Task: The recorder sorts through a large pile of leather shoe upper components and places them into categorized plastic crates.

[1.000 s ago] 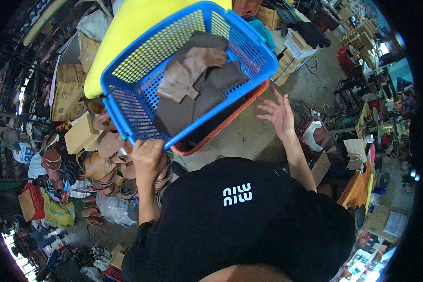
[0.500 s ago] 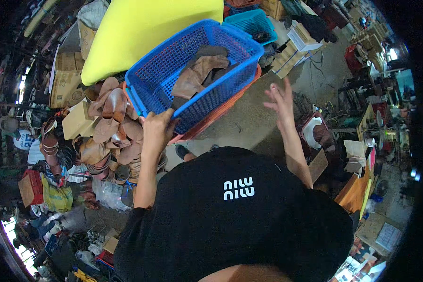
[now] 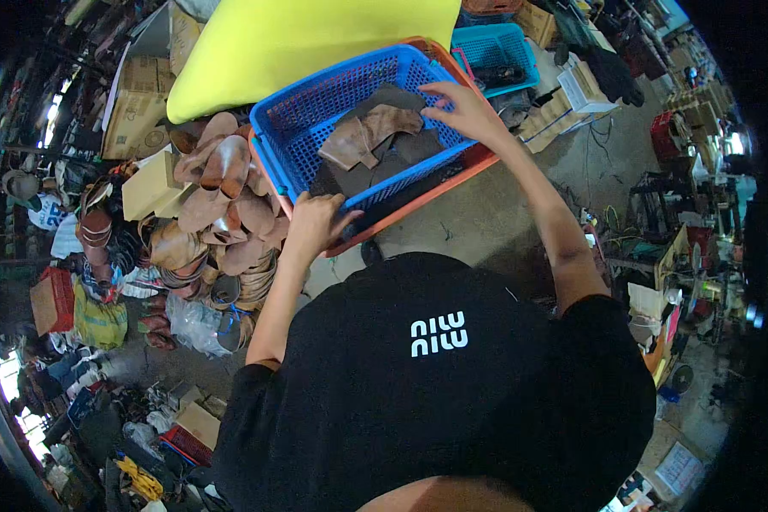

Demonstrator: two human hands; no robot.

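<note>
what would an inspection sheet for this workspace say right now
surface: bare concrete floor, dusty, with small scraps on it
job's things: blue plastic basket nested in an orange basket; brown leather pieces lie inside the blue one
clutter: pile of tan leather shoe parts, cardboard boxes, large yellow cushion, second blue basket
hands: left hand grips the blue basket's near rim; right hand reaches over the far rim, fingers at the leather
cables: loose wires on the floor at the right
surroundings: crowded workshop, racks and crates at the right, bags and boxes at the left
</note>
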